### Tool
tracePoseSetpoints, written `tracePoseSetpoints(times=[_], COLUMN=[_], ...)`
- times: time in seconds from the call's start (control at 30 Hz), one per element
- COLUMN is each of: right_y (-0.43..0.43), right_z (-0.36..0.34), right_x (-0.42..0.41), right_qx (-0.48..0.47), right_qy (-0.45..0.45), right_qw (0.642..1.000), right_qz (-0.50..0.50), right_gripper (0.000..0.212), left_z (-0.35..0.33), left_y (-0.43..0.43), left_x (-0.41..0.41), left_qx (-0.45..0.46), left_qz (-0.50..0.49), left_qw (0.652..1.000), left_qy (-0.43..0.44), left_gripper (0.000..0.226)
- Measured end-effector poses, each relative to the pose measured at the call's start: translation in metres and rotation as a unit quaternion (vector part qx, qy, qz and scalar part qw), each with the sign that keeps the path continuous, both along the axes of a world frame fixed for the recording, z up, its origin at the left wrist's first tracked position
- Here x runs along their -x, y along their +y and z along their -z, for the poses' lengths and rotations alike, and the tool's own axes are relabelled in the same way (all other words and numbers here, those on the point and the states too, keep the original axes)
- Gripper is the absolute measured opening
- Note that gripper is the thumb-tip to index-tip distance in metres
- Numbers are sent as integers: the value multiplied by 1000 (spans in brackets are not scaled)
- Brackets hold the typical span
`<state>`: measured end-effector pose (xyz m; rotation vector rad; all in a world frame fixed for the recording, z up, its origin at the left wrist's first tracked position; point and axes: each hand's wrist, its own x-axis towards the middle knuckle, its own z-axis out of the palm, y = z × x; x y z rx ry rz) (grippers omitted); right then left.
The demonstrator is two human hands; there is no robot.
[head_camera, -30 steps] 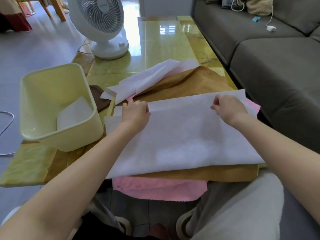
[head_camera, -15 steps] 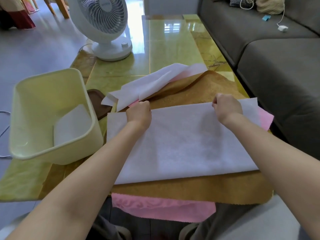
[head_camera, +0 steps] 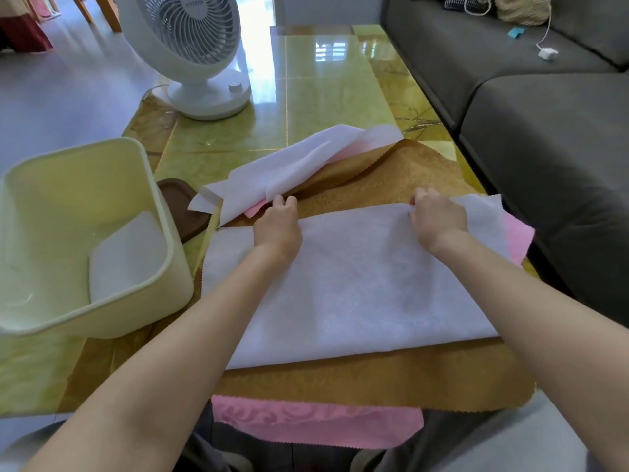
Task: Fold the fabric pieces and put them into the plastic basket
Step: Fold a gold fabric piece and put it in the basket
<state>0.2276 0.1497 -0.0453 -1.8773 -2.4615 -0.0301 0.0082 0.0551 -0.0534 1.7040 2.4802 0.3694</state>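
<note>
We find the white fabric (head_camera: pixel 357 284) spread at the near edge of the worktop (head_camera: pixel 323 97), long axis running left to right. Left hand (head_camera: pixel 277 223) and right hand (head_camera: pixel 437 218) each pinch its far edge. The plastic basket (head_camera: pixel 143 315) stands at the left edge, nearer the left hand.

White fabric (head_camera: pixel 357 284): the upper layer's edge, a strip short of the far edge a second ago, now lies level with it. Left hand (head_camera: pixel 277 226) and right hand (head_camera: pixel 439 219) are a little farther from the near edge of the tabletop (head_camera: pixel 323 80), gripping the doubled edge. The near fold has drawn back too, so a wider band of tan fabric (head_camera: pixel 374 379) shows below it.
</note>
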Motion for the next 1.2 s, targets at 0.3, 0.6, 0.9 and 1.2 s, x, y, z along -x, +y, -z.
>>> tracePoseSetpoints(times=[0.3, 0.6, 0.9, 1.2], right_y=[10, 9, -33, -157], right_z=[-21, -33, -19, 25], right_x=[-39, -51, -26, 11], right_qx=[5, -13, 33, 111], right_qy=[-78, -49, 55, 130], right_qw=[991, 990, 997, 971], right_qz=[105, 134, 33, -165], right_gripper=[16, 15, 50, 44], left_z=[1, 7, 4, 31], left_y=[7, 6, -4, -86], left_x=[-41, -59, -78, -94], left_qx=[27, 26, 74, 16], left_qz=[80, 108, 169, 167], left_qw=[996, 993, 981, 986], left_qy=[-24, -30, -64, -5], left_gripper=[29, 36, 38, 24])
